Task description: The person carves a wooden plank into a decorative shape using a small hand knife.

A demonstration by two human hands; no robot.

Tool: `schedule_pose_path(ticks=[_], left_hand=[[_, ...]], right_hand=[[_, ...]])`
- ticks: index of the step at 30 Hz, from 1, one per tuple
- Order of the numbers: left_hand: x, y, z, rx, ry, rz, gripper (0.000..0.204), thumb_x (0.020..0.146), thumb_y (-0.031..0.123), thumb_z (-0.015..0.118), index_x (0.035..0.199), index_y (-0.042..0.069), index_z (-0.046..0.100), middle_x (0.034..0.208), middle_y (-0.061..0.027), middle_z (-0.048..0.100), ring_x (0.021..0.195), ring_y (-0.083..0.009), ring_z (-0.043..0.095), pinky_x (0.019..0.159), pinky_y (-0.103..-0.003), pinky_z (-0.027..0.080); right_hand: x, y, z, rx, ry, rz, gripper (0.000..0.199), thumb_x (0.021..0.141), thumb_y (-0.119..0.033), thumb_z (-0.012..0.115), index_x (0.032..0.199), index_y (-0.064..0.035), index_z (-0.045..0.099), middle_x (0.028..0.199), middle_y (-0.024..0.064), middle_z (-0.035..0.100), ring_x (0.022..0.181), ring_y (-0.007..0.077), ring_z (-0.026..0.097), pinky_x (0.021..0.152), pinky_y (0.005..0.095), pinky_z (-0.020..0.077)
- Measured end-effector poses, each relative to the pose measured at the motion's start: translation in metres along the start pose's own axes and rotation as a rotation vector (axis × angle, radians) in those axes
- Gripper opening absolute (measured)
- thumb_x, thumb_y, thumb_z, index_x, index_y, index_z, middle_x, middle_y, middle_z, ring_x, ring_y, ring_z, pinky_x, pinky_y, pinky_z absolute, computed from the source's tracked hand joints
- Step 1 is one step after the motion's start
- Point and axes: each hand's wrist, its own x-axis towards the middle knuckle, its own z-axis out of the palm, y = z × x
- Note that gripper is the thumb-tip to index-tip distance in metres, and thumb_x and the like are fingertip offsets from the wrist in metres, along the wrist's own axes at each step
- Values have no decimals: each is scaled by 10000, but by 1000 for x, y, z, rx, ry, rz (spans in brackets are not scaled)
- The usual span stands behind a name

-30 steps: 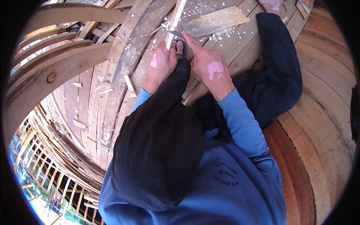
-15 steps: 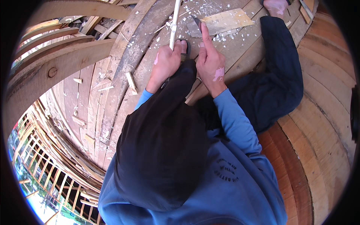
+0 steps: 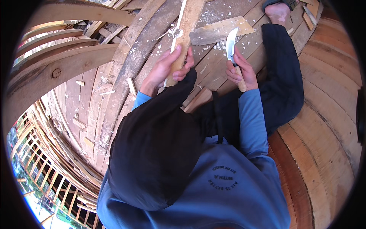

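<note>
At the far left, curved wooden ribs with a bolt head arch over the plank floor, which is littered with pale wood shavings. Near the middle, the left hand has its fingers wrapped tight around a long, narrow strip of wood that runs up and away from the person. Just to the right, the right hand is closed around the wooden handle of a curved-blade knife, blade pointing up, held apart from the strip, with a flat offcut board lying just beyond it.
</note>
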Motion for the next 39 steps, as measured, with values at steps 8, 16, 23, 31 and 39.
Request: schedule_pose_path(ticks=[8, 16, 23, 31, 39], left_hand=[[7, 3, -7, 108, 44, 59, 509, 1128, 549, 364, 1138, 62, 511, 774, 0, 464, 528, -49, 356, 466, -208, 312], [11, -1, -1, 461, 251, 299, 342, 1083, 370, 605, 1145, 52, 494, 797, 19, 542, 604, -50, 464, 551, -227, 396], [8, 3, 2, 806, 464, 454, 401, 988, 278, 762, 1164, 18, 514, 925, -105, 726, 779, -132, 709, 686, -305, 552], [2, 15, 14, 928, 595, 354, 408, 974, 274, 771, 1108, 4, 496, 739, -67, 712, 569, -140, 682, 557, -309, 538], [-1, 20, 19, 830, 575, 301, 315, 1005, 154, 725, 1110, -17, 483, 759, -74, 683, 567, -115, 643, 512, -289, 516]], right_hand=[[0, -6, 40, -422, 273, -12, 580, 1119, -154, 481, 1662, -285, 324, 681, 19, 518, 508, 92, 447, 454, 271, 413], [-39, -32, 109, -851, 122, -58, 571, 1084, -92, 489, 1631, -235, 412, 653, -30, 491, 501, 47, 403, 476, 245, 434], [-22, -13, 95, -1319, 102, -585, 516, 1034, -49, 546, 1539, -153, 542, 1355, 98, 717, 1160, 226, 728, 998, 322, 543], [-19, -18, 109, -1258, 194, -382, 503, 1059, -82, 552, 1558, -122, 505, 1316, 142, 703, 1150, 248, 696, 951, 331, 549], [11, -23, 29, -134, -147, 74, 461, 1140, -215, 440, 1588, -104, 424, 670, 11, 522, 449, 87, 419, 408, 239, 368]])
